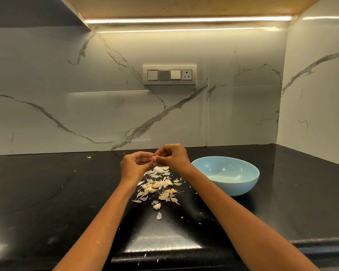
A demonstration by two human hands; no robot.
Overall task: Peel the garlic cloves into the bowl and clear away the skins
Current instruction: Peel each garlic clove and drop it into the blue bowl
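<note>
Nearest, cloves and skins [158, 189] littered the dark surface [47, 192]. Beyond, the left hand [134, 165] and right hand [172, 157] pinched one garlic clove [154, 158] in curled fingers, mid-peel. Next, likely: drop it into the seemingly empty bowl [226, 176] at right.

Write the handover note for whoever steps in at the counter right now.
Left hand and right hand: both pinch one clove, held up over the counter, mid-peel.
Bowl: to the right of the hands, looks empty.
Pile of cloves mixed with skins: on the counter below the hands; stray flakes lie around it.
Done: some skins are off; no clove shows in the bowl.
Left: finish this clove, drop it in, peel the others, clear the skins.
</note>
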